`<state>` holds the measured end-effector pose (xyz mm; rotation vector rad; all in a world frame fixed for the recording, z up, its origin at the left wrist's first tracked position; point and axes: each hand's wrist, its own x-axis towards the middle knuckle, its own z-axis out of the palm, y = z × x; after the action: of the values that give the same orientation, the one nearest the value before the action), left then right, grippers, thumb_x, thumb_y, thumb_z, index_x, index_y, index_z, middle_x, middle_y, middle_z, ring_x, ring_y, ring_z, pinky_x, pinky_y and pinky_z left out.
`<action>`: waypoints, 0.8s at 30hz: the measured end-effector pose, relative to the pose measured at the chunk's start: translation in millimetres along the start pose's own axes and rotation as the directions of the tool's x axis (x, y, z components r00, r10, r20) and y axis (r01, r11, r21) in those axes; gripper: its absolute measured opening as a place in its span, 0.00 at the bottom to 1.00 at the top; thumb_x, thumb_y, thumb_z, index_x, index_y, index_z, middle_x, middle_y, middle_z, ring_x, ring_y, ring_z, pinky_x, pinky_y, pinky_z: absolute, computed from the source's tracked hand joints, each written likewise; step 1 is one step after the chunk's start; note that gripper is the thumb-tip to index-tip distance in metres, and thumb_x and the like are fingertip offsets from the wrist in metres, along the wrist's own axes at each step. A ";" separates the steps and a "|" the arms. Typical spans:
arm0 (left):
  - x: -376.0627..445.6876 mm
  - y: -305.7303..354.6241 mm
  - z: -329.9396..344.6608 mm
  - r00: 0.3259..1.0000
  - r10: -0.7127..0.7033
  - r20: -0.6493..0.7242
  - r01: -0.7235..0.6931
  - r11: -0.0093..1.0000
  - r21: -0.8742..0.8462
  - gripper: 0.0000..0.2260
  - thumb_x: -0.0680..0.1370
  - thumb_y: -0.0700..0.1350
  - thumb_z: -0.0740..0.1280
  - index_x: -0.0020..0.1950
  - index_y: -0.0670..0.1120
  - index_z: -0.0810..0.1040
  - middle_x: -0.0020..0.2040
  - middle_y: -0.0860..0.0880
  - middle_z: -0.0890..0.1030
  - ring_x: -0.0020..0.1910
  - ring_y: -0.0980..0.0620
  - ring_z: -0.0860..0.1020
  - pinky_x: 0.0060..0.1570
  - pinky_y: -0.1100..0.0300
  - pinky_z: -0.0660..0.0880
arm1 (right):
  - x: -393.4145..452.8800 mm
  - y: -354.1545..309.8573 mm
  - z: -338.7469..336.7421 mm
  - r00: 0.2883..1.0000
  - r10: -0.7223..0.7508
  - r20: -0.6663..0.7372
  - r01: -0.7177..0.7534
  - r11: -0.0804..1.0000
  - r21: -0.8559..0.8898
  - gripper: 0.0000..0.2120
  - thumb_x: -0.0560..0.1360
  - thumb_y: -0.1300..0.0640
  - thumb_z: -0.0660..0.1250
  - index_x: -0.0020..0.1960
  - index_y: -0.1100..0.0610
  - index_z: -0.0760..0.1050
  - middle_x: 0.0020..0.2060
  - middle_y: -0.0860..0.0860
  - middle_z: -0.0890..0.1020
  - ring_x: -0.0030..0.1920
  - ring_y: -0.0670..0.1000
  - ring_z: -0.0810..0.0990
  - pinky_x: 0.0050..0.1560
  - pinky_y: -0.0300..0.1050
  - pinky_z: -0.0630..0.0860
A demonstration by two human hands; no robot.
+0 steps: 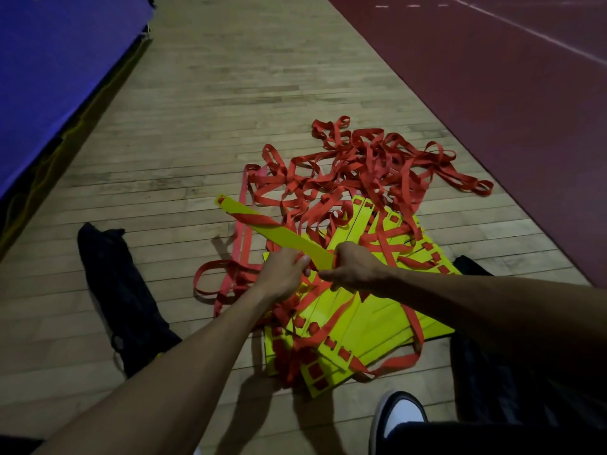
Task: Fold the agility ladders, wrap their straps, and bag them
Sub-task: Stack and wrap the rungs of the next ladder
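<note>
A yellow ladder rung (279, 229) is gripped at its near end by the left hand (284, 274) and right hand (353, 266), above tangled red straps (358, 169).

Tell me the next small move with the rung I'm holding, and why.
Probably lay the lifted yellow rung flat on the stack of rungs below. Both the left hand and the right hand grip its near end, its far end sticks up, a red strap crosses it, and loose straps remain tangled beyond.
</note>
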<state>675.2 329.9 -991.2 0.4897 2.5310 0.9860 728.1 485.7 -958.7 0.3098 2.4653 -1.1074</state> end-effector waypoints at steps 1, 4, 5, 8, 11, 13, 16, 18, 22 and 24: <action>0.1 -0.9 -0.5 1.000 -0.005 -0.004 0.005 1.000 -0.012 0.16 0.85 0.45 0.60 0.42 0.42 0.80 0.41 0.42 0.83 0.32 0.52 0.75 0.36 0.55 0.70 | 0.0 -1.0 1.6 1.000 -0.008 0.028 0.007 1.000 0.026 0.11 0.79 0.56 0.69 0.47 0.64 0.74 0.37 0.56 0.84 0.34 0.55 0.85 0.32 0.44 0.77; -0.9 -3.4 -1.6 1.000 -0.014 0.008 0.015 0.998 -0.059 0.16 0.85 0.46 0.59 0.42 0.42 0.79 0.39 0.45 0.82 0.33 0.52 0.75 0.37 0.56 0.70 | -3.0 -2.2 10.4 0.998 -0.050 0.030 0.046 0.993 0.112 0.14 0.80 0.61 0.65 0.61 0.60 0.64 0.45 0.59 0.81 0.36 0.56 0.84 0.35 0.49 0.83; -1.6 -2.9 -2.2 1.000 -0.024 0.014 0.025 0.997 -0.069 0.16 0.85 0.46 0.59 0.42 0.43 0.78 0.36 0.48 0.79 0.31 0.53 0.74 0.35 0.57 0.69 | -3.6 -1.8 13.6 0.997 -0.073 0.000 0.072 0.992 0.105 0.15 0.81 0.62 0.64 0.64 0.59 0.63 0.44 0.57 0.79 0.35 0.53 0.81 0.32 0.46 0.81; 0.5 -2.1 -3.0 0.992 -0.115 0.053 0.124 0.965 -0.232 0.20 0.86 0.53 0.57 0.39 0.44 0.76 0.29 0.50 0.71 0.27 0.53 0.67 0.32 0.58 0.64 | -8.6 -2.1 24.6 0.985 -0.162 -0.060 0.163 0.986 0.018 0.17 0.84 0.56 0.59 0.71 0.56 0.64 0.46 0.52 0.78 0.38 0.48 0.78 0.32 0.40 0.77; 3.4 -1.6 -6.1 0.980 -0.189 0.063 0.197 0.877 -0.437 0.25 0.83 0.61 0.56 0.38 0.44 0.75 0.27 0.52 0.64 0.25 0.53 0.62 0.28 0.59 0.59 | -9.9 0.8 36.5 0.954 -0.270 -0.128 0.263 0.962 -0.072 0.22 0.85 0.48 0.51 0.78 0.52 0.61 0.45 0.54 0.81 0.42 0.50 0.79 0.44 0.48 0.75; 4.7 -4.7 -5.3 0.981 -0.190 0.035 0.183 0.856 -0.483 0.22 0.84 0.58 0.57 0.39 0.44 0.74 0.26 0.52 0.64 0.25 0.53 0.62 0.28 0.59 0.59 | -8.8 2.8 39.8 0.930 -0.310 -0.197 0.296 0.950 -0.100 0.23 0.86 0.48 0.49 0.79 0.51 0.61 0.36 0.48 0.72 0.35 0.46 0.71 0.38 0.46 0.69; 4.1 -11.4 -3.1 0.979 -0.189 0.074 0.194 0.771 -0.607 0.16 0.86 0.49 0.58 0.39 0.45 0.70 0.27 0.53 0.63 0.24 0.55 0.62 0.25 0.61 0.61 | -11.4 -4.4 34.7 0.935 -0.260 -0.241 0.272 0.962 0.018 0.18 0.85 0.53 0.57 0.74 0.53 0.66 0.41 0.47 0.73 0.37 0.45 0.73 0.38 0.42 0.73; 2.7 -16.7 -5.6 0.976 -0.180 0.122 0.215 0.722 -0.658 0.14 0.86 0.48 0.58 0.41 0.46 0.67 0.29 0.52 0.64 0.23 0.58 0.62 0.24 0.64 0.62 | -9.3 -6.6 27.3 0.975 -0.183 -0.124 0.196 0.975 0.106 0.07 0.81 0.54 0.66 0.59 0.54 0.73 0.40 0.48 0.79 0.37 0.46 0.78 0.39 0.40 0.78; -2.9 -12.8 -12.0 0.981 -0.087 0.172 0.169 0.819 -0.548 0.13 0.85 0.49 0.58 0.44 0.45 0.67 0.32 0.51 0.66 0.26 0.57 0.64 0.27 0.62 0.65 | -5.5 -3.0 16.9 0.992 -0.124 0.025 0.114 0.963 0.246 0.06 0.75 0.61 0.73 0.48 0.59 0.77 0.40 0.53 0.84 0.36 0.47 0.84 0.40 0.45 0.82; -4.0 -4.1 -12.0 0.988 -0.054 0.147 0.113 0.898 -0.426 0.16 0.85 0.53 0.57 0.42 0.45 0.69 0.32 0.50 0.67 0.26 0.55 0.65 0.27 0.61 0.65 | -8.1 -1.4 20.0 0.986 -0.167 0.030 0.145 0.920 0.363 0.11 0.77 0.65 0.70 0.56 0.58 0.73 0.42 0.56 0.85 0.39 0.52 0.86 0.39 0.46 0.82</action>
<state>672.4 318.4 -985.0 0.2970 2.1061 1.3850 740.4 469.5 -966.0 0.1833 2.2546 -1.6169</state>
